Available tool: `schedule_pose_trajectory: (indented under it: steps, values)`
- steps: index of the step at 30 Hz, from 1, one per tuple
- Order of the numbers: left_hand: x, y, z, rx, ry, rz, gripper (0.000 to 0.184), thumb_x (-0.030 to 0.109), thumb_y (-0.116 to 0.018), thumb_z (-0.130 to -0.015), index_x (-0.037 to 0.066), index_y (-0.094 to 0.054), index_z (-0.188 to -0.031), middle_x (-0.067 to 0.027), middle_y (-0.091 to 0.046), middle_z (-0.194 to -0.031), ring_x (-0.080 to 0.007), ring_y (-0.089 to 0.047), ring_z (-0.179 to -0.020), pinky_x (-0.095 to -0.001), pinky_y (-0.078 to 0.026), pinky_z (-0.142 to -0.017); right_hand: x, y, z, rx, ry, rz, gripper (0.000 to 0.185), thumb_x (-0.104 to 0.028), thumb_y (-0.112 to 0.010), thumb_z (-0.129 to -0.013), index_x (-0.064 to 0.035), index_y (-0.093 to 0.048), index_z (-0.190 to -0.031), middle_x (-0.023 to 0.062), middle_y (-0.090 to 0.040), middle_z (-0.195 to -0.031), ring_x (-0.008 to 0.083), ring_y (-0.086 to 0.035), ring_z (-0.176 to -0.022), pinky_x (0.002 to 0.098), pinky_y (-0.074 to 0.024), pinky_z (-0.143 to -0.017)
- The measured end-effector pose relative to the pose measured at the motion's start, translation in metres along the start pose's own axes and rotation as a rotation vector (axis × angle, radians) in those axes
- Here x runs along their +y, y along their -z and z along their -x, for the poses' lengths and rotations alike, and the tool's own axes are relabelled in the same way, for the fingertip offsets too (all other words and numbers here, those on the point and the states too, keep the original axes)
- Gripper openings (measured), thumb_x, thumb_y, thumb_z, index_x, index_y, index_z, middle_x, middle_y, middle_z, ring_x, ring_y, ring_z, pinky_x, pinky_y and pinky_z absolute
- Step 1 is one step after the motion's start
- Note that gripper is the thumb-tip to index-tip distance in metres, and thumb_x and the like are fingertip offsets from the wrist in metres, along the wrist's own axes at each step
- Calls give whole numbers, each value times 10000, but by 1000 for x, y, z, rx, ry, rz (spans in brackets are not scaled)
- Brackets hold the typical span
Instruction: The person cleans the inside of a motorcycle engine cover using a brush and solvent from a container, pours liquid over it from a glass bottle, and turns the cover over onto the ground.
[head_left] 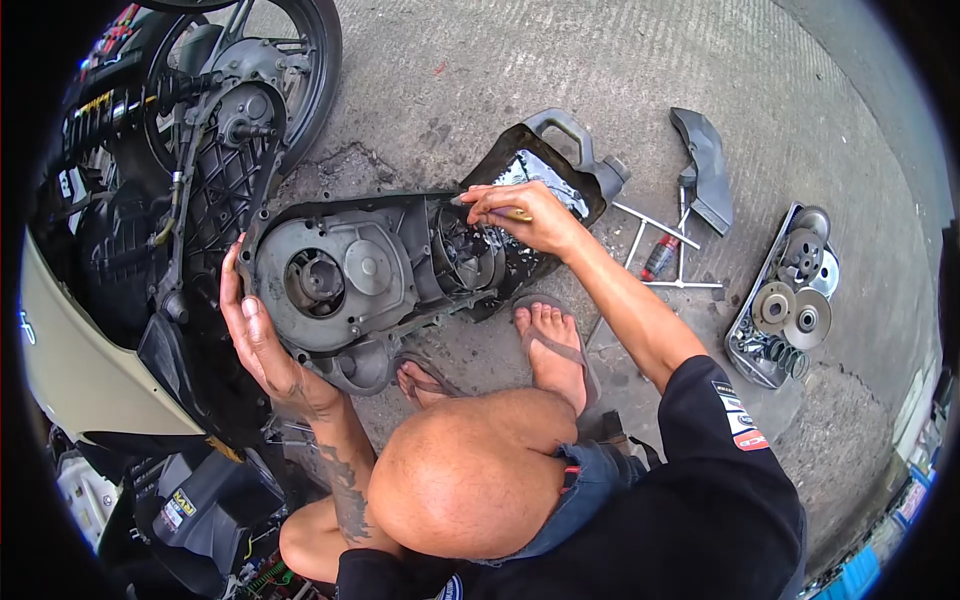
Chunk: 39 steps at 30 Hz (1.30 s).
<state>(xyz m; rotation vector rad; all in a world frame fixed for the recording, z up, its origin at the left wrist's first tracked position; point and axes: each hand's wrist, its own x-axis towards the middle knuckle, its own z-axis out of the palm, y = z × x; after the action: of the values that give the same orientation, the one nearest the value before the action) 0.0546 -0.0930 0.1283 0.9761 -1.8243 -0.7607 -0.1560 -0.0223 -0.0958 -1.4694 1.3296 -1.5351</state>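
Observation:
A large grey scooter crankcase cover (375, 268) lies between my hands, its round openings facing up. My left hand (258, 335) grips its left edge, fingers stretched along the rim and the thumb on the near side. My right hand (530, 215) is closed around a slim yellow-handled brush (515, 214) above the cover's right end; the brush's tip is hard to make out. That end rests over a cut-open black jerrycan (597, 192), which holds shiny, dark-flecked liquid.
A partly dismantled scooter (95, 350) with its wheel (325, 90) stands at left. To the right are a T-handle wrench (640, 222), a red-handled screwdriver (660, 257), a dark plastic cover (708, 170) and a tray (745, 345) of clutch parts. My sandalled feet (555, 350) are just below.

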Motion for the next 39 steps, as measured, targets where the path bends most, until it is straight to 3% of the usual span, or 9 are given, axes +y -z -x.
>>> schedule_pose_trajectory:
  steps: [4, 8, 12, 16, 20, 23, 29, 32, 39]
  values:
    - [0, 0, 1, -1, 13, 17, 528, 247, -295, -1039, -102, -455, -1401, -183, -528, -1387, -247, -531, -1259, -370, -397, -1104, -11, -11, -2, 118, 240, -82, 159, 29, -712, -794, -22, -721, -945, 131, -725, -1152, 302, -645, -1197, 413, -485, -1082]
    - [1, -2, -4, 1, -8, -59, 524, 244, -303, -1038, -102, -457, -1400, -185, -528, -1389, -242, -531, -1258, -367, -396, -1103, 9, -12, 8, 114, 91, 102, 151, 43, -709, -785, -6, -716, -927, 128, -727, -1145, 302, -662, -1167, 424, -486, -1087]
    - [6, -6, -1, 15, 53, 42, 518, 239, -322, -1037, -102, -467, -1400, -184, -524, -1401, -233, -524, -1265, -357, -389, -1106, -28, -18, 0, 154, 199, 59, 208, 58, -719, -781, -31, -713, -969, 114, -709, -1200, 306, -645, -1194, 403, -501, -1064]
    - [4, -5, -5, 15, 12, -23, 511, 238, -364, -1007, -80, -475, -1391, -201, -542, -1371, -259, -521, -1271, -381, -349, -1129, -2, -21, 3, 169, 35, 136, 206, 82, -704, -773, -23, -717, -949, 112, -735, -1120, 297, -663, -1164, 372, -561, -953]
    - [5, -5, 0, 30, 21, -17, 511, 231, -365, -1003, -88, -470, -1389, -204, -523, -1396, -265, -516, -1278, -384, -348, -1130, -3, -29, 5, 288, -263, -222, 144, 31, -680, -871, 3, -728, -1004, 105, -752, -1074, 199, -733, -976, 315, -578, -862]
    - [1, -8, 0, 18, 51, 114, 517, 235, -368, -995, -88, -464, -1387, -207, -521, -1398, -270, -520, -1276, -392, -359, -1125, -31, -26, -4, 212, -201, -275, 126, -6, -685, -896, 27, -719, -1013, 115, -747, -1104, 174, -717, -1004, 306, -567, -875]
    - [2, -4, 2, 17, 56, 85, 532, 249, -378, -987, -87, -455, -1391, -212, -516, -1401, -271, -524, -1272, -396, -375, -1118, -33, -34, 14, 369, -462, -781, 164, -109, -681, -949, 27, -678, -1041, 120, -733, -1042, 148, -699, -912, 297, -614, -779]
    - [3, -6, 2, 30, 61, 114, 538, 252, -385, -985, -88, -446, -1397, -211, -515, -1401, -272, -525, -1270, -397, -376, -1118, -51, -28, 22, 301, -687, -726, 161, -119, -667, -963, 27, -667, -1031, 124, -724, -1032, 147, -696, -919, 293, -626, -739]
    - [4, -6, 4, 21, 63, 112, 543, 260, -383, -990, -89, -435, -1403, -210, -521, -1389, -268, -532, -1261, -393, -383, -1111, -47, -40, 14, 335, -545, -609, 183, -138, -676, -948, 42, -689, -977, 78, -712, -1006, 122, -677, -840, 278, -607, -703]
